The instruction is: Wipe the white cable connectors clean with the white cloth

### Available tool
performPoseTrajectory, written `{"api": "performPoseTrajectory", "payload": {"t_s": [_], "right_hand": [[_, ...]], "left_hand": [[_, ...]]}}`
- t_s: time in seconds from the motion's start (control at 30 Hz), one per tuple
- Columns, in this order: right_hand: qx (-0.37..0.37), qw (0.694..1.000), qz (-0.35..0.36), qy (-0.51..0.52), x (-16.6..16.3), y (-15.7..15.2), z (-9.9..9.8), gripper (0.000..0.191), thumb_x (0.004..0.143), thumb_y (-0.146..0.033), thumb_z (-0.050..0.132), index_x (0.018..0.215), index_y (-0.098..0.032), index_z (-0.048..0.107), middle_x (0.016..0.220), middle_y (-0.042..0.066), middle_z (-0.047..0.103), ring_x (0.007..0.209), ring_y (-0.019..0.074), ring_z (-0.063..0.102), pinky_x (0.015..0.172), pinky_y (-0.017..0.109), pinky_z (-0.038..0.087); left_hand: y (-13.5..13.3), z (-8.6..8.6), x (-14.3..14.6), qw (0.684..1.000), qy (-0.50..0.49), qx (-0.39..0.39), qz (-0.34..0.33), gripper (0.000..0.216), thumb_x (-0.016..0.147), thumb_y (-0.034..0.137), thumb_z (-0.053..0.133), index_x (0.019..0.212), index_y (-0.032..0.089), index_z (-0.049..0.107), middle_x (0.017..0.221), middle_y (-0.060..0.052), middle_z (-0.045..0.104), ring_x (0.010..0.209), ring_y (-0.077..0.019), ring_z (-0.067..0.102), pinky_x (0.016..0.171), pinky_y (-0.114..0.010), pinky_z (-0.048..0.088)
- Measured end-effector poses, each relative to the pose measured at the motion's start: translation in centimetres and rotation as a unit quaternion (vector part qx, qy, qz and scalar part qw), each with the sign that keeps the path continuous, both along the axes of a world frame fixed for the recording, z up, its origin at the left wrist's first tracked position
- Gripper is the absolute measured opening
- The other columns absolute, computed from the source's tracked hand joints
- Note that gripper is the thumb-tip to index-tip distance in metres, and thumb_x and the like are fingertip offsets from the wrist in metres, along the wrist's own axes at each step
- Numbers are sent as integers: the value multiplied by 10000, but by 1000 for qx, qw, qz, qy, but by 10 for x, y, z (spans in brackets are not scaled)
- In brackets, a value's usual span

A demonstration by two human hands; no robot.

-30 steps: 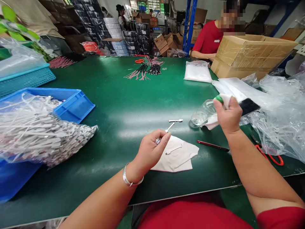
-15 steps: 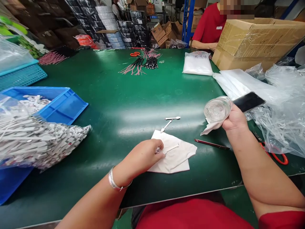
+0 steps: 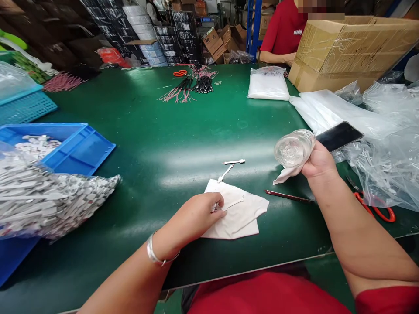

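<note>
My left hand (image 3: 199,214) is closed over a folded white cloth (image 3: 247,220), pinching a small thin white plastic piece (image 3: 235,202) that sticks out to the right. What else lies inside the fingers is partly hidden. My right hand (image 3: 319,162) grips a clear jar (image 3: 291,149), tilted with its round end towards me. A piece of white tissue (image 3: 285,174) hangs under the jar from the same hand. Two more slim white pieces, one lying crosswise (image 3: 234,162) and one slanted (image 3: 225,173), rest just beyond the cloth. A dark red pen (image 3: 288,196) lies right of the cloth.
On the left stand a blue bin (image 3: 78,148) and a bag of white pieces (image 3: 55,200). At right lie a phone (image 3: 340,136), clear plastic bags (image 3: 389,152) and red-handled scissors (image 3: 376,209). Wire bundles (image 3: 193,85) and a carton (image 3: 350,52) are farther back; a person sits behind it.
The whole view has shifted slightly, moving most things a little to the left. Both hands keep their holds, and the jar's tilt looks nearly the same.
</note>
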State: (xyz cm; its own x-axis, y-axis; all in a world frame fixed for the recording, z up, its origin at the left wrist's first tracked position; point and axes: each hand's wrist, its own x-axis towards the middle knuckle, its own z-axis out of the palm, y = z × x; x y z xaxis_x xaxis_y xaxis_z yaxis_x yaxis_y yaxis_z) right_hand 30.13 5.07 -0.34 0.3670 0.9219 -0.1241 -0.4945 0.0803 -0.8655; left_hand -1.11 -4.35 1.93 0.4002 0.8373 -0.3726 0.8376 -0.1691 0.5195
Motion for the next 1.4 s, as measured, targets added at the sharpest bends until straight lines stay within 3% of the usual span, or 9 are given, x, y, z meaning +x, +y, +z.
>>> {"api": "performPoseTrajectory", "payload": {"t_s": [0.3,0.47,0.63,0.8,1.0,1.17,1.27,1.33,1.4], "right_hand": [[19,996,34,-79,7,6,-6,241,779,-444,601,670,-237,541,650,18,608,746,206,607,737,371,556],[114,973,-172,-100,-2,-4,8,113,831,-305,569,779,-216,524,735,4,608,752,166,618,756,338,545],[209,878,-271,-336,-13,-27,22,127,845,-272,617,916,-220,526,915,20,583,898,169,600,875,323,467],[195,747,-204,-602,-17,-26,14,289,844,-348,636,1075,-190,564,992,106,606,994,270,578,921,434,410],[215,648,-152,-715,-14,-11,13,407,877,-408,574,1136,-95,563,945,168,605,939,304,566,840,486,426],[299,621,-209,-694,-28,-39,20,214,897,-224,533,1055,-122,635,957,146,568,945,287,540,828,447,413],[372,606,58,-701,-57,-67,17,139,834,-94,556,891,-174,653,942,90,577,830,196,548,713,320,441],[372,551,255,-702,-78,-81,10,242,835,-27,467,823,-179,654,881,75,578,783,168,517,647,269,424],[363,499,339,-710,-93,-88,1,287,828,-4,435,791,-185,655,842,69,583,737,163,470,607,255,393]], "left_hand": [[-1,-1,0,1000,-15,7,7,212,775,378,553,839,201,649,799,-50,664,688,-200,565,571,-262,324],[-1,-1,1,1000,-4,4,-4,201,796,370,537,849,205,639,816,-49,665,712,-203,571,587,-265,325],[-1,-1,3,1000,2,6,-8,197,805,355,536,860,196,637,829,-58,668,718,-206,578,604,-269,342],[0,0,6,1000,-9,11,-9,182,807,320,544,870,189,654,832,-56,672,724,-200,588,619,-266,365],[1,2,6,1000,0,17,-8,168,799,289,571,891,186,667,814,-40,674,713,-184,594,608,-253,372],[1,1,2,999,-14,26,-19,151,802,267,577,865,189,689,815,-36,691,710,-172,597,608,-247,366],[1,-2,2,999,-20,29,-25,126,787,242,591,831,187,695,794,-30,698,679,-162,588,582,-241,345],[2,-3,3,999,-22,34,-22,115,776,233,602,820,187,698,767,-26,697,659,-157,578,568,-238,331],[3,-5,3,999,-24,36,-20,114,776,232,601,816,186,698,752,-26,695,656,-157,573,564,-236,323]]}}
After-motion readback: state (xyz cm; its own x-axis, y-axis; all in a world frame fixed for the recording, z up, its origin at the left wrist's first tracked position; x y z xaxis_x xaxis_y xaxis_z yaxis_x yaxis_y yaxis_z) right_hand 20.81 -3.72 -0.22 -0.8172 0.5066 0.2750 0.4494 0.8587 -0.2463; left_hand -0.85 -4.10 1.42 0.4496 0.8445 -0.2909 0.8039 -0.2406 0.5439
